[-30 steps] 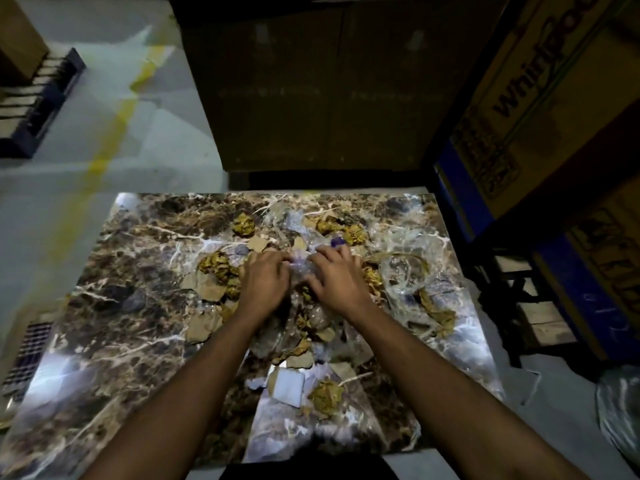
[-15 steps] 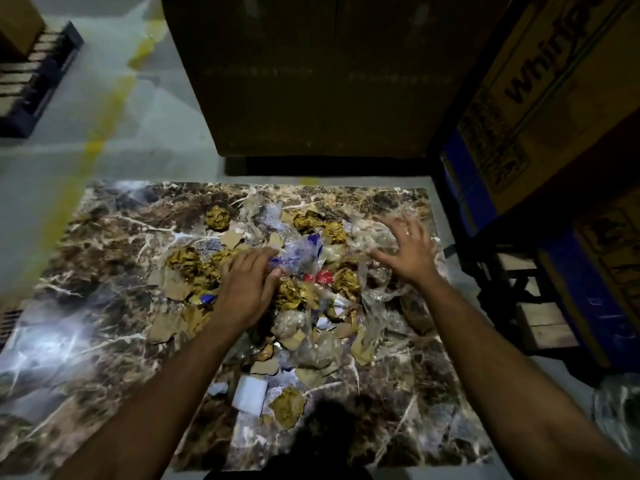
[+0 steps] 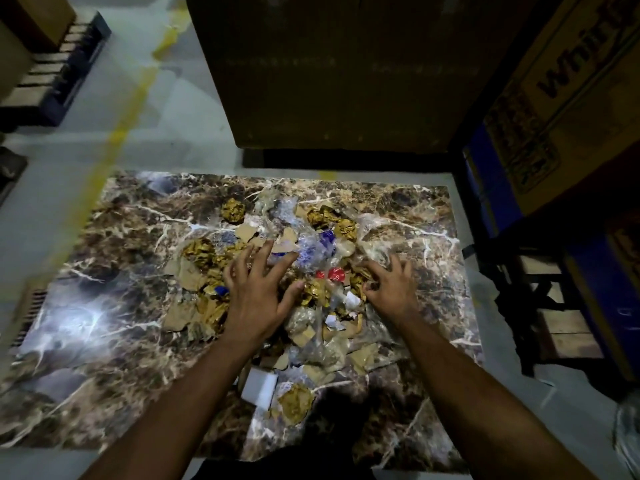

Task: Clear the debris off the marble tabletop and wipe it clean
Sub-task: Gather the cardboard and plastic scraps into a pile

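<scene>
Looks like we're mid-way through the gathering step: debris pile (image 3: 311, 292) sits in the middle of the marble table (image 3: 114, 271), nothing wiped yet. Left hand (image 3: 254, 296) hovers over the left part of the heap, grip apart with fingers splayed and nothing in it. Right hand (image 3: 389, 289) is on the right edge of the heap, fingers curled down into the clear plastic wrap (image 3: 374, 251) – whether it has actually pinched anything, I can't tell.

My guess for the next move: rake both hands inward and scoop the loose stuff into one bundle, probably using the plastic as a wrapper. Light bits will slip out, so it may take a few passes.

Rough count: about six crumpled gold paper balls (image 3: 232, 209), a dozen or so torn cardboard scraps (image 3: 188, 271) (too overlapped to be exact), two small red bits (image 3: 330, 274), a couple of blue pieces (image 3: 327, 239), and one white block (image 3: 259, 388) near the front edge – maybe the wiping sponge, can't say for sure
</scene>
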The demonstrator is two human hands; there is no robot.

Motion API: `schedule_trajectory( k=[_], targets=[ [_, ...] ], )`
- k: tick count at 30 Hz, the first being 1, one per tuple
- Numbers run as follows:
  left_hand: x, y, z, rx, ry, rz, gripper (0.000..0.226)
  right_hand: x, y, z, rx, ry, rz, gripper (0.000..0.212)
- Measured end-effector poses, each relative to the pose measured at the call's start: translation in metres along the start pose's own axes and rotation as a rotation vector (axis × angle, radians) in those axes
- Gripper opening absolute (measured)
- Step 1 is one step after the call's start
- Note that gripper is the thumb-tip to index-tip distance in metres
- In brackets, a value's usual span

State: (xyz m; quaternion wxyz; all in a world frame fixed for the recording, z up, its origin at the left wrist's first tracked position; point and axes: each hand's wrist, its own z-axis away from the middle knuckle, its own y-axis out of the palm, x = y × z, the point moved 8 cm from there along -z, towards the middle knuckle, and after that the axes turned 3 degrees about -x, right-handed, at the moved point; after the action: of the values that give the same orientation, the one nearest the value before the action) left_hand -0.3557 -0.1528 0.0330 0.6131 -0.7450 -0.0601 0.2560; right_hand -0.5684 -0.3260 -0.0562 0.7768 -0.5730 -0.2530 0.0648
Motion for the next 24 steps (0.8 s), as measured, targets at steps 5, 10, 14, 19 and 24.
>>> schedule_trajectory(
  k=[5, 10, 14, 19, 24],
  targets=[
    [0.015, 0.021, 0.007, 0.215, -0.055, 0.041, 0.060, 0.007, -0.004, 0.004, -0.060, 0.113, -0.359, 0.053],
    [0.010, 0.035, 0.014, 0.289, 0.011, -0.026, 0.065, 0.038, -0.025, 0.027, -0.161, 0.147, -0.592, 0.042],
    [0.013, 0.037, 0.014, 0.296, -0.072, 0.175, 0.083, 0.102, -0.033, 0.057, -0.225, 0.083, -0.742, 0.039],
    [0.025, 0.008, 0.013, 0.237, -0.180, 0.977, 0.078, 0.176, -0.020, 0.087, -0.136, 0.034, -0.432, 0.065],
    [0.057, 0.002, 0.013, 0.240, -0.224, 1.232, 0.074, 0.210, 0.011, 0.092, -0.153, -0.062, -0.125, 0.066]
  ],
)
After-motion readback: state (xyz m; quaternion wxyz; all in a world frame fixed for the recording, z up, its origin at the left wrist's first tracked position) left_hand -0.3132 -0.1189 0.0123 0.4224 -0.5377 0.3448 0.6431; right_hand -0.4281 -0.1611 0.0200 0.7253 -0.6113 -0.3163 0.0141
